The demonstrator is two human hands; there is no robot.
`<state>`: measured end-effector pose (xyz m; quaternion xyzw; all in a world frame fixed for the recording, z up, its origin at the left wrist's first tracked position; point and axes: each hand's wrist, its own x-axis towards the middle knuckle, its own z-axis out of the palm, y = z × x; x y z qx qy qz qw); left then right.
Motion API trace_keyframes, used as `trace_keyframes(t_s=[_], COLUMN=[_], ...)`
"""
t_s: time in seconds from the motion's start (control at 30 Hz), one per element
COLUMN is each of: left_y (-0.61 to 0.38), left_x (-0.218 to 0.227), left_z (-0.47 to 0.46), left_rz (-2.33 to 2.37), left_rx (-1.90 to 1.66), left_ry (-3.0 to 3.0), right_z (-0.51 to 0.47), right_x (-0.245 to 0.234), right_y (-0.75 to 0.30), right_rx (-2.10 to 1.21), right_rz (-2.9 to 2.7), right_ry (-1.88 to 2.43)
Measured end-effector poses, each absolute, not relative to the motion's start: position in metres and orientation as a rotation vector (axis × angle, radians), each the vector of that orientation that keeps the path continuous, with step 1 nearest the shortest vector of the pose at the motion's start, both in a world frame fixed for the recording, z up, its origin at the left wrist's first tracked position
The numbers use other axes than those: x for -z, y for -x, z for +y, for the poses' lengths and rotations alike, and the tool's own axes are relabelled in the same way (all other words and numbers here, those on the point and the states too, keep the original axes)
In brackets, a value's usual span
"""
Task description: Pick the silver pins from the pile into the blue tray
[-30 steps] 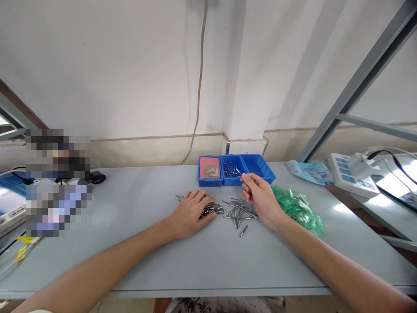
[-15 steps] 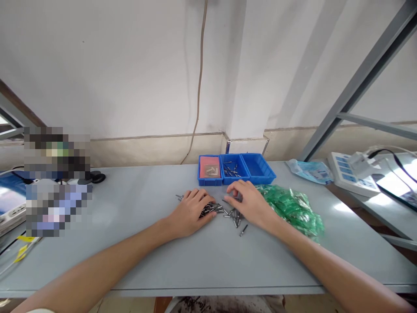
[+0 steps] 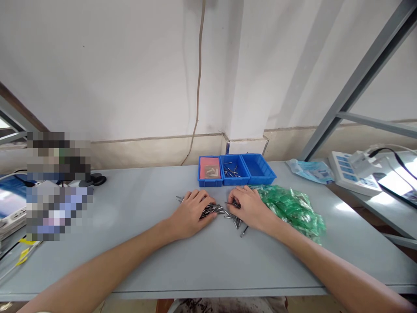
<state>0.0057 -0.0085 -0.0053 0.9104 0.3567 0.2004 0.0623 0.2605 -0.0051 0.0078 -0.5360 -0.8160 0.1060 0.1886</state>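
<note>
- A pale wall [image 3: 130, 65] with a hanging beige cable [image 3: 198, 87] rises behind a grey table [image 3: 208, 265].
- The left hand [image 3: 189, 215] lies palm down over a pile of slim metal pins [image 3: 211, 211]. Its fingers are slightly bent and side by side, the thumb well apart from them; the pins show in the gap between forefinger and thumb, touching both, and a few tips poke out past the fingers on the far left side. The hand covers the pins without a visible pinch.
- The right hand [image 3: 249, 206] is lowered over a looser cluster of metal pins [image 3: 233, 219], just beside the pile. Its fingers curl towards the thumb with a small gap, and some pins lie in and below that gap. Whether the fingertips grip one, I cannot tell.
- A single stray pin [image 3: 243, 232] lies on the table on the near side of the right hand.
- Beyond the hands stand three blue plastic bins in a row: the left bin [image 3: 210, 184] has a pink card [image 3: 209, 162] in it, the middle bin [image 3: 233, 181] holds loose pins, and the right bin [image 3: 262, 178] adjoins it.
- Crumpled green plastic bagging [image 3: 293, 208] lies beside the right wrist; farther right are a light-blue packet [image 3: 311, 171] and a white power strip [image 3: 353, 176].
</note>
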Motion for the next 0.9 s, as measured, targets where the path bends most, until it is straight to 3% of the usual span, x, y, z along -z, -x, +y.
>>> trace_keyframes(t_s=[0.67,0.9], left_y=[-0.0047,-0.0053], left_x=[0.0039,0.0046], left_z=[-0.009,-0.0085], left_rz=[1.074,1.077], left_rx=[-0.591,-0.599], left_ry=[-2.751,-2.75], right_z=[-0.0059,-0.0058], right_x=[-0.0166,-0.0147], right_y=[-0.2586,-0.2566], right_rx=[-0.634,-0.519], right_rz=[-1.882,-2.051], right_ry=[1.462,1.399])
